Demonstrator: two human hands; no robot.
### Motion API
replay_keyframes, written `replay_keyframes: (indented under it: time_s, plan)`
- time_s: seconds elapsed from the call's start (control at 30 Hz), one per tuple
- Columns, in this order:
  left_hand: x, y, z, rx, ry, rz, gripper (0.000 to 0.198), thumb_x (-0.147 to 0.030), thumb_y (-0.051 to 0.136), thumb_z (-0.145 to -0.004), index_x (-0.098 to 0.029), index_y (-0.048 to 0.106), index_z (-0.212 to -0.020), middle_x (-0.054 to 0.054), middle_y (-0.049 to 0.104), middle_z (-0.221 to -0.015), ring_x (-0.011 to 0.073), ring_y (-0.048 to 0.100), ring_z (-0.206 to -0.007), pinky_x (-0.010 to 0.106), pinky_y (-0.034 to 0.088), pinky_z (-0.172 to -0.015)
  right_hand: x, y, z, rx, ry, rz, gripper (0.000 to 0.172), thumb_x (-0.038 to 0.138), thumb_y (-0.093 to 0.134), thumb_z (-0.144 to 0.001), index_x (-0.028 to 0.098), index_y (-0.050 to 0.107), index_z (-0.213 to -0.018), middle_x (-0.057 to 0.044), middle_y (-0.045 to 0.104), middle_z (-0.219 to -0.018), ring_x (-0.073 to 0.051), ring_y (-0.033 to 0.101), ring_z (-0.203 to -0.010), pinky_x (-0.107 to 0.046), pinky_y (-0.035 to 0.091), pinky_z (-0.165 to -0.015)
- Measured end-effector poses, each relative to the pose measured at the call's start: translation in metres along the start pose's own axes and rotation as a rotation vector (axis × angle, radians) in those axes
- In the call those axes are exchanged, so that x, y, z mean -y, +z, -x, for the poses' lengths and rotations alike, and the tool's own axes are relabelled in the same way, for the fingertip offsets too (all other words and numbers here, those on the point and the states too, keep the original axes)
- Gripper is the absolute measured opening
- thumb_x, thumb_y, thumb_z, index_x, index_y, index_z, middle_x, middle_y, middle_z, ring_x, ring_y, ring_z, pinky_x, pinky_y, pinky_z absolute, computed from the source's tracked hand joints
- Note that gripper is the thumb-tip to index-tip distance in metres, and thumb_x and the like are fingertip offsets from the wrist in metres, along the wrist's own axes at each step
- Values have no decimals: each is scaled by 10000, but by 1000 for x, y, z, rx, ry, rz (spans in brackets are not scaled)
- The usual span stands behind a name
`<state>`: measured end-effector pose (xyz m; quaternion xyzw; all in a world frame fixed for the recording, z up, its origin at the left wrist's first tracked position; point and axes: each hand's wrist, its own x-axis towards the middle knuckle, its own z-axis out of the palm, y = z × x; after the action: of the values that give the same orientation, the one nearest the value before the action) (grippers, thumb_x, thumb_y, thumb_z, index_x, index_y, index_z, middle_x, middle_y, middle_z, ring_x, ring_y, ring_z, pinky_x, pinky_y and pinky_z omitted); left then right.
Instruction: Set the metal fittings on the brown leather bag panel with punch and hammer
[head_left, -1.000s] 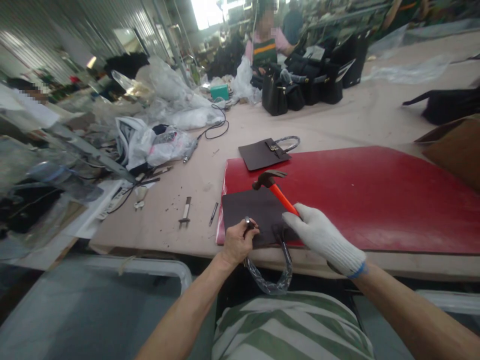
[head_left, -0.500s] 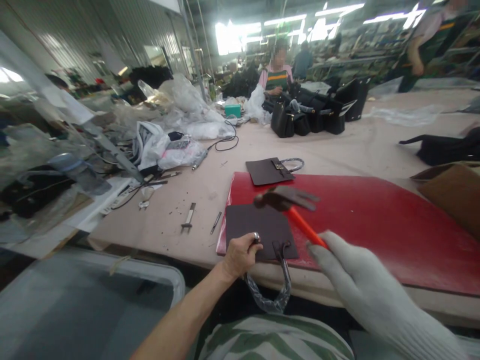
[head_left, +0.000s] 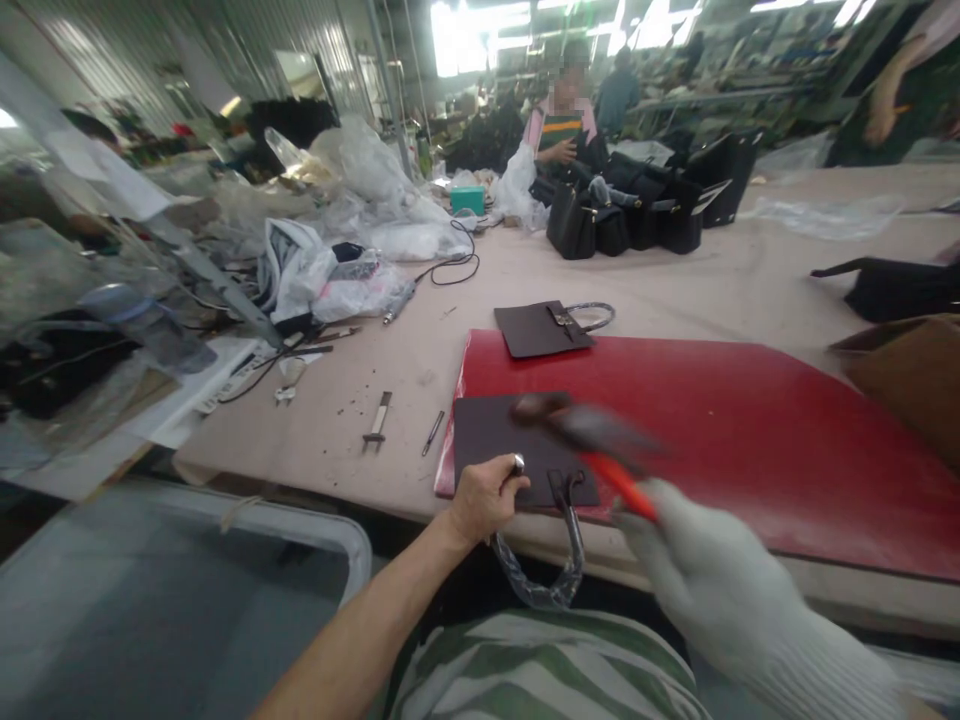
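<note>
My bare left hand (head_left: pixel 484 497) is closed in a pinch around a short metal punch (head_left: pixel 518 463), whose round silver top shows above the fingers. Under that hand lies a dark brown leather bag panel (head_left: pixel 484 430). Its handle (head_left: pixel 559 590), wrapped in clear plastic, hangs over the table edge towards me. My right hand (head_left: pixel 712 570), in a white knit glove, grips the orange shaft of a claw hammer (head_left: pixel 622 485). Blurred by motion, the hammer head is over the panel, above and right of the punch. The punch's lower end is hidden by my fingers.
Beneath the panel is a red mat (head_left: pixel 720 430). A second brown panel (head_left: pixel 532 332) with a handle lies behind. Left are a caliper-like tool (head_left: pixel 377 422) and a thin metal rod (head_left: pixel 433 433). Black handbags (head_left: pixel 622 220) stand farther back, near a seated person (head_left: pixel 566 125).
The hammer head has tilted and dropped a little towards the punch, with my right hand shifting along. My left hand keeps its pinch on the panel. The whole view has shifted slightly.
</note>
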<state>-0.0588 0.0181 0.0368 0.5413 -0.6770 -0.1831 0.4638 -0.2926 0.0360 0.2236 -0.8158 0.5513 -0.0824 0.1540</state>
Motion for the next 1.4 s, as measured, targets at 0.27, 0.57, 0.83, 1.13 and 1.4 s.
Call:
replay_keyframes:
  time_s: [0.27, 0.57, 0.83, 1.13, 1.4]
  plan:
    - [-1, -4, 0, 6, -50, 92, 63, -228, 621, -894, -206, 658, -939, 48, 743, -895, 189, 716, -822, 286, 552, -771, -4, 31, -51, 98, 99, -105, 304, 444, 349, -974, 216, 485, -825, -41, 625, -733, -189, 586, -663, -299, 340, -624]
    - [7, -27, -21, -263, -559, 654, 315, -460, 651, -852, -171, 580, -956, 59, 726, -854, 195, 716, -789, 357, 594, -762, -20, 89, -95, 213, 291, -29, 307, 482, 565, -853, 185, 602, -920, -91, 667, -850, -225, 619, -767, -295, 331, -610]
    - [65, -129, -55, 11, -746, -681, 235, -277, 567, -892, -106, 691, -993, 195, 726, -927, 317, 706, -936, 402, 534, -834, -19, 81, -96, 312, 341, -14, 317, 494, 501, -925, 191, 576, -983, -107, 666, -900, -249, 640, -823, -311, 353, -643]
    - [67, -100, -71, 257, -724, -638, 235, -390, 657, -816, -173, 711, -889, 135, 727, -932, 283, 672, -946, 349, 483, -797, -24, 89, -98, 300, 340, 6, 341, 536, 494, -913, 205, 562, -955, -95, 663, -866, -254, 638, -801, -316, 334, -623]
    - [76, -112, -76, 198, -734, -400, 153, -277, 578, -798, -170, 563, -690, 65, 662, -686, 209, 669, -708, 299, 504, -671, -23, 89, -95, 241, 347, -13, 321, 530, 518, -876, 216, 571, -917, -72, 664, -817, -242, 627, -751, -301, 295, -588]
